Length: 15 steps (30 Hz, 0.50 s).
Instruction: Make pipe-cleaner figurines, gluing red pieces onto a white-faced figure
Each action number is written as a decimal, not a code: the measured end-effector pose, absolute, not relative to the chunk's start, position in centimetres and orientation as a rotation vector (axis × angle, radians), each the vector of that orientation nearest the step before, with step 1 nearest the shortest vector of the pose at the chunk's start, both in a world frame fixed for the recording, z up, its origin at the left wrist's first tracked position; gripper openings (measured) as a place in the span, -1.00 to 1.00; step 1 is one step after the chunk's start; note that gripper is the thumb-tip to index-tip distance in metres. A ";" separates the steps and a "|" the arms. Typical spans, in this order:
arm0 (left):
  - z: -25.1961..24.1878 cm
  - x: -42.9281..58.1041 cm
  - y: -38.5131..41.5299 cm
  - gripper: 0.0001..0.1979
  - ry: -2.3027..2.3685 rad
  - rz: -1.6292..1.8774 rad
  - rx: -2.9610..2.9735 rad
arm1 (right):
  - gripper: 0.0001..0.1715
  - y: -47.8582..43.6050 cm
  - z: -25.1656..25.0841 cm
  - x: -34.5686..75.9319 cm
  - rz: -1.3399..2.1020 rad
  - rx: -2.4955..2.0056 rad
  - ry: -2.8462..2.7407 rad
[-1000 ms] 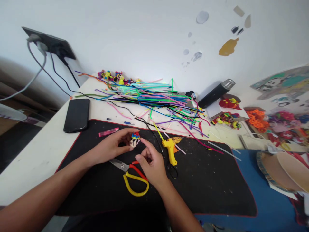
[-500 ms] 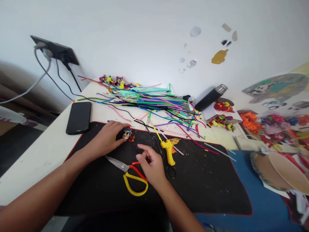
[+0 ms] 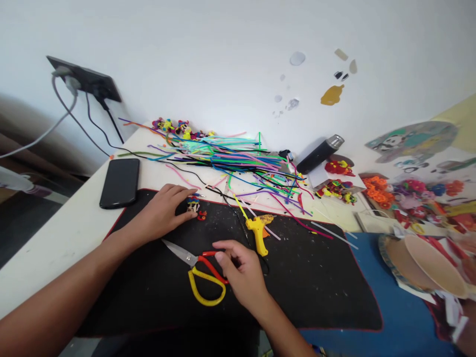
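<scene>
My left hand (image 3: pixel 163 209) has its thumb and fingers around a small figure (image 3: pixel 192 204) with a blue and red top and a pale face, at the mat's back edge. Tiny red-orange pieces (image 3: pixel 202 215) lie just beside it. My right hand (image 3: pixel 241 270) hovers by the red handle of the scissors (image 3: pixel 195 263), its index finger stretched out and its thumb apart, with nothing visible between them. The scissors' other handle is yellow, and the blades point toward my left hand. To the right of my right hand, a yellow glue gun (image 3: pixel 259 233) lies on the mat.
A black mat (image 3: pixel 312 282) covers the front of the white table. Loose pipe cleaners (image 3: pixel 238 156) are heaped behind it. A phone (image 3: pixel 119 182) lies at left. At the back right are a black flask (image 3: pixel 320 153), colourful figures (image 3: pixel 336 190) and a round container (image 3: pixel 394 263).
My right hand has moved down and to the right, nearer to me. The left hand's fingers cover more of the small figure. The view has shifted slightly.
</scene>
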<state>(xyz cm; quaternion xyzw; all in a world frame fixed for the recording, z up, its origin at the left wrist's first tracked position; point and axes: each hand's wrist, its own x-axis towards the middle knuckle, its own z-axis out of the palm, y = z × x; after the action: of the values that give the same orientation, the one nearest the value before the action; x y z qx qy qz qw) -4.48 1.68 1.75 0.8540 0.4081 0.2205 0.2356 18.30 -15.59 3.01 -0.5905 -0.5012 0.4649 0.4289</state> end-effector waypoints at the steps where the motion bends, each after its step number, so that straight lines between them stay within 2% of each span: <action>1: 2.4 -4.4 1.3 -0.41 1.122 0.648 2.298 | -0.62 -15.7 3.2 18.5 1.194 -1.447 -1.172; 5: 5.3 -2.9 -1.7 -0.51 1.012 0.645 1.778 | -0.49 -15.5 4.7 18.7 1.245 -1.330 -0.983; 10: 6.1 1.4 -7.5 -0.38 0.623 0.363 0.831 | -0.48 -15.1 8.3 15.9 1.177 -1.131 -1.235; 12: 5.8 2.8 -9.1 -0.39 0.467 0.231 0.629 | -0.55 -15.2 9.2 14.6 1.159 -1.029 -1.428; 14: 5.6 3.2 -10.1 -0.27 0.353 0.087 0.624 | -0.68 -15.5 9.2 13.8 1.060 -1.024 -1.645; 15: 5.6 3.2 -10.4 -0.27 0.347 0.037 0.663 | -0.72 -15.7 9.0 13.7 1.027 -1.016 -1.712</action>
<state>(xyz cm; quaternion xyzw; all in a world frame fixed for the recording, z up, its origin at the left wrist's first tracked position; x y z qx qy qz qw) 3.16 -10.35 5.56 0.3239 0.1692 0.0181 0.9307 13.72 -15.66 9.01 -0.4083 -0.6878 0.4127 0.4357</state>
